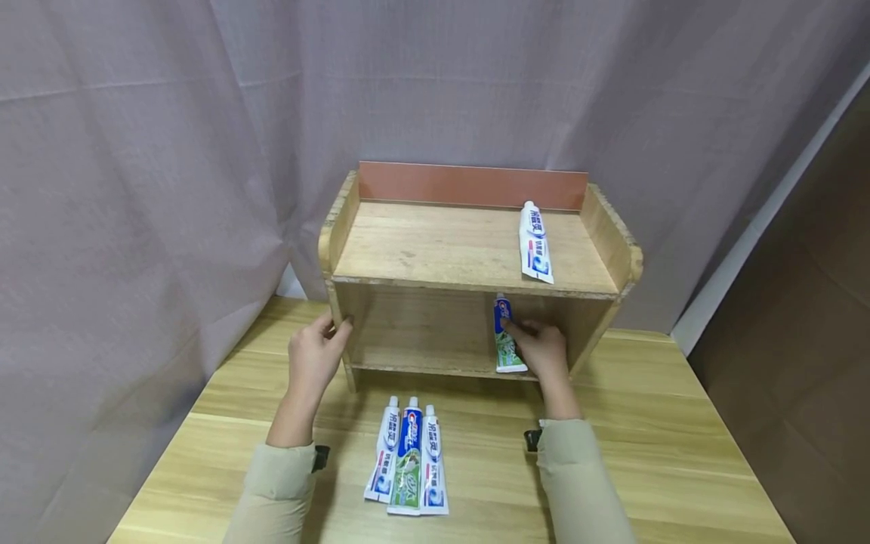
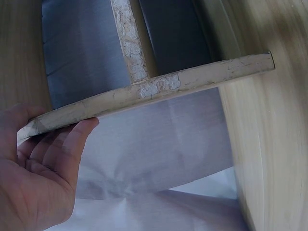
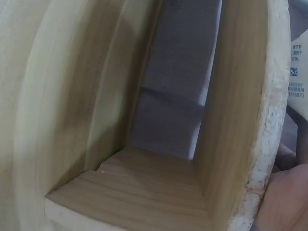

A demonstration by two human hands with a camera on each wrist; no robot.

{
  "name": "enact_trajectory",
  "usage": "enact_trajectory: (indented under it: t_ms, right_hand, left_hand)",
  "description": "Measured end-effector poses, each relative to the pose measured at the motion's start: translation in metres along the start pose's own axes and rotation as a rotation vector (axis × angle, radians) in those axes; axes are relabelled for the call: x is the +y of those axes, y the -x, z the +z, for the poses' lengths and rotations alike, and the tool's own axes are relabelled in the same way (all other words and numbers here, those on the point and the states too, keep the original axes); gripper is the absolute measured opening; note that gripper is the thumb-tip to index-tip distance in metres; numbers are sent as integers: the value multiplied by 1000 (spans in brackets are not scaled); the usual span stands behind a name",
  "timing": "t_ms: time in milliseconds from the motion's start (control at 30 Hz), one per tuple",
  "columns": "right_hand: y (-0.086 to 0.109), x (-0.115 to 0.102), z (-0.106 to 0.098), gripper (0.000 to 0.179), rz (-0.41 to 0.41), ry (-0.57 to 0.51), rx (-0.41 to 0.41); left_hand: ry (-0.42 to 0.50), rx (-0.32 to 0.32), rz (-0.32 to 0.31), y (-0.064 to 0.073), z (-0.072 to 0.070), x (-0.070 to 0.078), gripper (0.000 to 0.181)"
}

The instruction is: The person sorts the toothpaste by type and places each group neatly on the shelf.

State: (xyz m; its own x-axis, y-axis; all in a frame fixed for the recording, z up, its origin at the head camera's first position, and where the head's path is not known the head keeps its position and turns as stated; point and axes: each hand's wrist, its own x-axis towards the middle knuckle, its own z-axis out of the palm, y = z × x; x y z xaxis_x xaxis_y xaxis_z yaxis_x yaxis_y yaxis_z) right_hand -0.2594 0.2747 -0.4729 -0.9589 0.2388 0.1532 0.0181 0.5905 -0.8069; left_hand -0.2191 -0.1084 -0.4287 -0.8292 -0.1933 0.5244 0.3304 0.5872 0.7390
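A small wooden shelf (image 1: pixel 435 243) with two levels stands on the table. My left hand (image 1: pixel 316 349) grips the edge of its left side panel (image 2: pixel 202 74), thumb on one face and fingers on the other. On the lower level, toward the right, my right hand (image 1: pixel 544 349) holds a blue and green toothpaste tube (image 1: pixel 506 344) from its right side. That tube lies with its cap toward the back and its flat end near the front edge. In the right wrist view, part of the tube's white printed back (image 3: pixel 299 82) shows beyond the lower board.
A white toothpaste tube (image 1: pixel 535 245) lies on the upper level at the right. In front of the shelf, two white tubes (image 1: pixel 384 453) flank another blue and green tube (image 1: pixel 408 461) on the wooden table (image 1: pixel 646 446). A grey curtain (image 1: pixel 448 91) hangs behind.
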Motion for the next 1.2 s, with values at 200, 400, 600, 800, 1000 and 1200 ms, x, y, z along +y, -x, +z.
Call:
enact_trajectory:
  t_ms: [200,400,600,800,1000,1200]
  right_hand:
    - [1,1,2,67,-5,0,41]
    - [1,-2,2,60,-5,19,63]
    - [2,-3,3,60,-2,12,70]
    - [2,-3,4,59,-3,22,74]
    - [4,-3,4,57,-7,23,74]
    - [6,-3,3,57,-1,24,75]
  left_hand:
    - [-4,3,1,0,0,0,13]
    - [-5,5,-1,-1,0,-1,13]
    - [10,1,-13,-2,0,0,14]
    - [14,-3,-15,-2,0,1,15]
    - [3,-6,-21,-1,0,0,14]
    - [0,-6,-19,0,0,1,14]
